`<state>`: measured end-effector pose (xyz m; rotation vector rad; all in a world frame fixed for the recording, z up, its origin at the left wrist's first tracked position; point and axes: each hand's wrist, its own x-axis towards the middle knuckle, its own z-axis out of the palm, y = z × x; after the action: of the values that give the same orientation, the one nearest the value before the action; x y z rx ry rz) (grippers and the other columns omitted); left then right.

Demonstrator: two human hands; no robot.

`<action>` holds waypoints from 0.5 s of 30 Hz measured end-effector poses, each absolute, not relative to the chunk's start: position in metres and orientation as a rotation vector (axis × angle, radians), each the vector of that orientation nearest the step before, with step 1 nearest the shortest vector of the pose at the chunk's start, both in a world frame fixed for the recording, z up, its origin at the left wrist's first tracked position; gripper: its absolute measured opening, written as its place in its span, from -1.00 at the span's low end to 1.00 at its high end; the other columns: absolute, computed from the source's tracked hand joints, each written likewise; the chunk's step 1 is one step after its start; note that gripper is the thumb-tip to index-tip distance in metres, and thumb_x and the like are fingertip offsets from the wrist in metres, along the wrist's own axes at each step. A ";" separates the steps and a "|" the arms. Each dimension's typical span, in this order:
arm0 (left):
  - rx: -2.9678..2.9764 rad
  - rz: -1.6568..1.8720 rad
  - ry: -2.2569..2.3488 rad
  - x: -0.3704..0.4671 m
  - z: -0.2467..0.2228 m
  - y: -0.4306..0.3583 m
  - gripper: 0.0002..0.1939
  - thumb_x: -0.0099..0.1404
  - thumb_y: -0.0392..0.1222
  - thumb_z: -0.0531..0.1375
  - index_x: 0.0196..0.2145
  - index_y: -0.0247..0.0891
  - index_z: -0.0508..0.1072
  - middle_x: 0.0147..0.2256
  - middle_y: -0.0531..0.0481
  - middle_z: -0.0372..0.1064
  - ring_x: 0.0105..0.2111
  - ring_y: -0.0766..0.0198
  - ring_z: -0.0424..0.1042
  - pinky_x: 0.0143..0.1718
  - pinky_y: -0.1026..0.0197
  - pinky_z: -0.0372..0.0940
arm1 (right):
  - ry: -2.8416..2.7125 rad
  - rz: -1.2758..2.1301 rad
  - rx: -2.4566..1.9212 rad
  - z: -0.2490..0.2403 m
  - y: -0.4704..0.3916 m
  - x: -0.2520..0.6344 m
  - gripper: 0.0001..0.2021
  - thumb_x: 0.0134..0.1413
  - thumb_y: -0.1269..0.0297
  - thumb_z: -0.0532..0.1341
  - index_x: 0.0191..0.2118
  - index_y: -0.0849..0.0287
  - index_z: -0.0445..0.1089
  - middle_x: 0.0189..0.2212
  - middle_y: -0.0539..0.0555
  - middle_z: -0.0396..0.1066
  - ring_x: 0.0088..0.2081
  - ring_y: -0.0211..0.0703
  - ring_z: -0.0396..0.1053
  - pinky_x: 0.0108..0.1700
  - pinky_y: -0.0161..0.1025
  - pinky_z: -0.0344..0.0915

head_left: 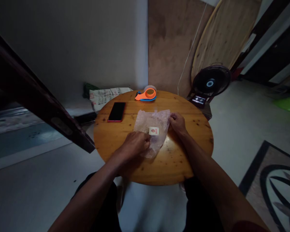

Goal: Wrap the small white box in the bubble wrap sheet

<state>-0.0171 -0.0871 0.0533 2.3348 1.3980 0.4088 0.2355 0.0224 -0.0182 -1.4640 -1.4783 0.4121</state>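
A sheet of clear bubble wrap (147, 121) lies spread on the round wooden table (188, 149) in front of me. On it rests a small whitish box (154, 130) with a red print on its face. My right hand (177, 123) pinches the wrap at its upper right corner. Over the wrap's left side, just beside the box, my left hand (138, 141) is closed with its fingers curled under. What those fingers hold, if anything, is hidden.
An orange and blue tape dispenser (146, 94) stands at the table's far edge. A phone with a red rim (117, 111) lies at the left. Beyond the right edge is a black fan (211, 80). A dark wooden post (45, 93) slants along the left.
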 end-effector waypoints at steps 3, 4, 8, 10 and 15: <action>2.387 0.368 1.350 -0.004 0.046 -0.095 -0.90 0.12 -0.24 0.18 -0.50 -0.21 0.49 -0.47 -0.09 0.48 -0.44 0.14 0.43 -0.38 0.19 0.19 | -1.509 0.311 -1.555 -0.018 0.021 0.236 -0.72 -0.08 0.30 0.14 -0.19 0.12 0.42 -0.35 0.03 0.50 -0.31 -0.11 0.42 -0.20 -0.20 0.30; 2.421 0.351 1.346 0.000 0.044 -0.099 -0.90 0.13 -0.21 0.19 -0.48 -0.22 0.50 -0.46 -0.11 0.48 -0.43 0.13 0.43 -0.37 0.17 0.21 | -1.521 0.285 -1.573 -0.017 0.020 0.236 -0.68 -0.07 0.31 0.14 -0.13 0.11 0.41 -0.32 0.03 0.51 -0.31 -0.11 0.42 -0.21 -0.20 0.30; 2.602 0.305 1.251 0.009 0.039 -0.111 -0.80 0.22 -0.08 0.17 -0.35 -0.26 0.49 -0.35 -0.14 0.47 -0.33 0.09 0.44 -0.27 0.11 0.28 | -1.555 0.232 -1.620 -0.014 0.015 0.235 -0.59 -0.07 0.34 0.15 -0.02 0.12 0.34 -0.20 0.09 0.49 -0.36 -0.15 0.40 -0.27 -0.23 0.26; 2.676 0.302 1.182 0.012 0.037 -0.116 -0.80 0.28 -0.11 0.13 -0.28 -0.27 0.47 -0.29 -0.13 0.44 -0.28 0.11 0.42 -0.21 0.10 0.29 | -1.575 0.209 -1.644 -0.013 0.013 0.234 -0.66 -0.08 0.36 0.15 -0.09 0.13 0.35 -0.25 0.08 0.48 -0.38 -0.16 0.37 -0.29 -0.24 0.23; 2.766 0.351 1.075 0.018 0.034 -0.121 -0.79 0.36 -0.18 0.04 -0.27 -0.26 0.46 -0.22 -0.14 0.34 -0.20 0.14 0.34 -0.13 0.08 0.27 | -1.632 0.137 -1.643 -0.016 0.012 0.239 -0.74 -0.11 0.43 0.09 -0.25 0.12 0.40 -0.32 0.05 0.45 -0.34 -0.15 0.34 -0.27 -0.25 0.22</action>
<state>0.0175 -0.1213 0.0340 2.7665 1.0750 0.3509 0.2389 0.0118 -0.0158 -1.6427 -1.6323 0.1365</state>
